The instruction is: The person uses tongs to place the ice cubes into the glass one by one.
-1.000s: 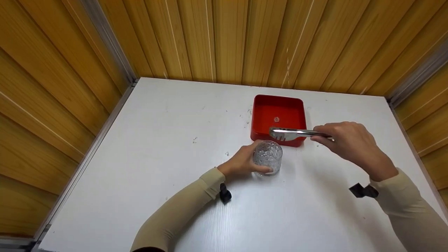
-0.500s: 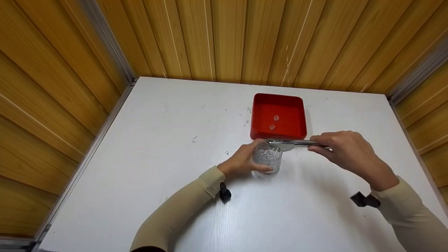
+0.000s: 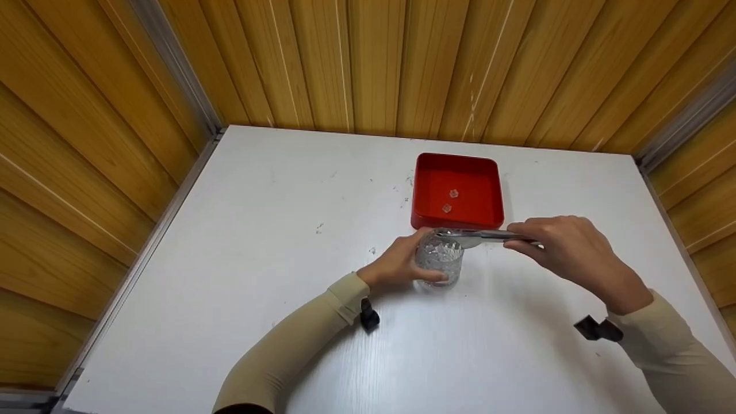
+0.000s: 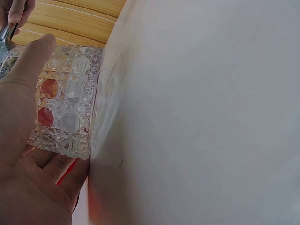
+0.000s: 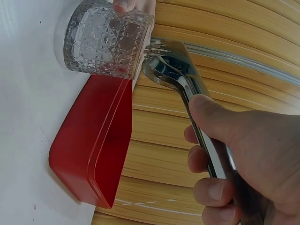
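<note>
A cut-pattern clear glass stands upright on the white table, and my left hand wraps around its side. My right hand grips metal tongs, whose toothed tips sit over the glass rim. Behind the glass lies a red tray holding two small clear ice cubes. Whether the tongs carry a cube is not visible.
Wooden slatted walls enclose the table on three sides. A black strap clip shows at my left wrist and another at my right wrist.
The tongs moved from above the red tray's front edge back toward me and down to the glass rim. A second cube in the tray came into view. My left hand kept holding the glass.
</note>
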{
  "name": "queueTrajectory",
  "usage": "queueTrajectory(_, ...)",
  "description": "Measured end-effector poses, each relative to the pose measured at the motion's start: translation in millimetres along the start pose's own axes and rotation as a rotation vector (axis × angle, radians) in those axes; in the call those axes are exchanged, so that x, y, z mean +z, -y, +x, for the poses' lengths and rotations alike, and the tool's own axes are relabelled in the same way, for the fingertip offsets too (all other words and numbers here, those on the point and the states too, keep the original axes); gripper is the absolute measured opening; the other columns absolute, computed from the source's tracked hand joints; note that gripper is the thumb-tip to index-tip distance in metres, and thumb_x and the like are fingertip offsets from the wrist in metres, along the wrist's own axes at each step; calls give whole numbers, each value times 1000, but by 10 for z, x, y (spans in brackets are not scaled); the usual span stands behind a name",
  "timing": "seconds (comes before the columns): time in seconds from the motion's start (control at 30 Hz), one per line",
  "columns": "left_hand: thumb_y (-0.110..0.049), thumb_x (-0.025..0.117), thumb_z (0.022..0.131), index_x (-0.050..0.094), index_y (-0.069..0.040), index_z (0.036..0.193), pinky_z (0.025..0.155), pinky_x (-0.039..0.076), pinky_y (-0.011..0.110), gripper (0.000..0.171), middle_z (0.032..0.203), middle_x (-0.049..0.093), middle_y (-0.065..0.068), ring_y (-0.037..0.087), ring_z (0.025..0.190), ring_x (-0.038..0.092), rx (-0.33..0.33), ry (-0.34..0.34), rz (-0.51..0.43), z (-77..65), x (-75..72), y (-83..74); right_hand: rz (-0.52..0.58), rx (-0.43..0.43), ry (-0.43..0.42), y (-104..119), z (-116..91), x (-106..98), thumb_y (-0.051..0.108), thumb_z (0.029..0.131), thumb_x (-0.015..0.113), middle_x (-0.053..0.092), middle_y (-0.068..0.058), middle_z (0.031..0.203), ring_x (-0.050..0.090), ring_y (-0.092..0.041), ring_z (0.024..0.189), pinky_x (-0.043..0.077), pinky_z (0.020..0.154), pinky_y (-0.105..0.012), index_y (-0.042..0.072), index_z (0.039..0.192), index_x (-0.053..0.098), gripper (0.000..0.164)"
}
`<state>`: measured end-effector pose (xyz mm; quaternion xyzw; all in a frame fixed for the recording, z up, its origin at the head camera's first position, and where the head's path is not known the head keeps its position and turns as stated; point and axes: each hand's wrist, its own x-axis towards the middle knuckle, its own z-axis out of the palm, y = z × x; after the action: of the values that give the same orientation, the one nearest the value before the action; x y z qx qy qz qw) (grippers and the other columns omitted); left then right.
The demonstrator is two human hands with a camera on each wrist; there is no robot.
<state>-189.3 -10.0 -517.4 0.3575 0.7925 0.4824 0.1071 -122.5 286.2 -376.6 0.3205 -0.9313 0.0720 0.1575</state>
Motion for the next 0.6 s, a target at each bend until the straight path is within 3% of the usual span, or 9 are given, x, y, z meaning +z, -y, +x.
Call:
queueTrajectory(0.23, -37, 90, 80, 44, -21, 146, 95, 50, 25, 83, 123, 67, 0, 9, 108, 62, -11, -1, 11, -8, 0, 5, -24, 26, -13, 4, 6, 30, 21, 79, 90, 68, 7, 74, 38, -4, 50, 30, 43, -22, 20, 108, 79, 32)
queueTrajectory(0.6, -38, 90, 79, 44, -22, 146, 98, 49, 25, 82, 125, 66, -1, 8, 112, 61, -22, 4, 13, -3, -3, 3, -27, 33, -29, -73, 2, 69, 23, 79, 90, 71, 4, 80, 46, -6, 53, 32, 44, -23, 17, 110, 78, 34)
